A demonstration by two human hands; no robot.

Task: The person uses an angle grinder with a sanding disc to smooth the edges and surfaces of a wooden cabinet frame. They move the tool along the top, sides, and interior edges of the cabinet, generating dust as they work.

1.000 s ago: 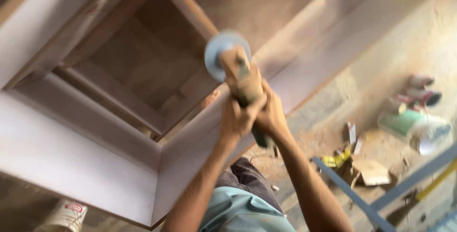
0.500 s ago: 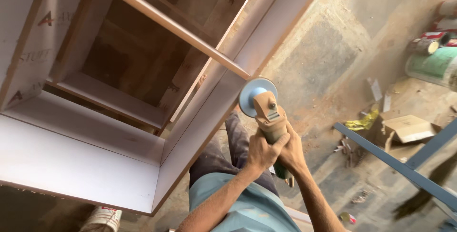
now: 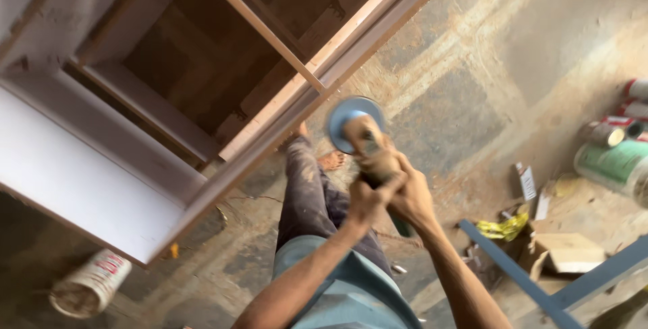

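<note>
Head view: both hands are clasped on one power tool, held in the air in front of the person's body.
Left hand (image 3: 364, 204): fingers wrapped tight round the tool's body from the left side.
Right hand (image 3: 408, 197): closed over the same body from the right, touching the left hand.
Angle grinder (image 3: 368, 147): dusty tan body with a blue disc (image 3: 351, 121) at the far end, just beyond the hands and clear of the wood.
Handling: likely rigid and fairly heavy at the head; the dusty casing may be slippery, so the body behind the disc is the place to grip, never the disc itself.
Cabinet frame (image 3: 290, 110): pale wooden carcass up and left of the hands, its edge near the disc but apart.
Floor (image 3: 472, 86): dusty concrete beyond the hands; paint cans (image 3: 611, 160) far right, white bucket (image 3: 91, 282) low left.
Change: half a second earlier the disc sat nearer the frame's edge; it is now a little further off.
</note>
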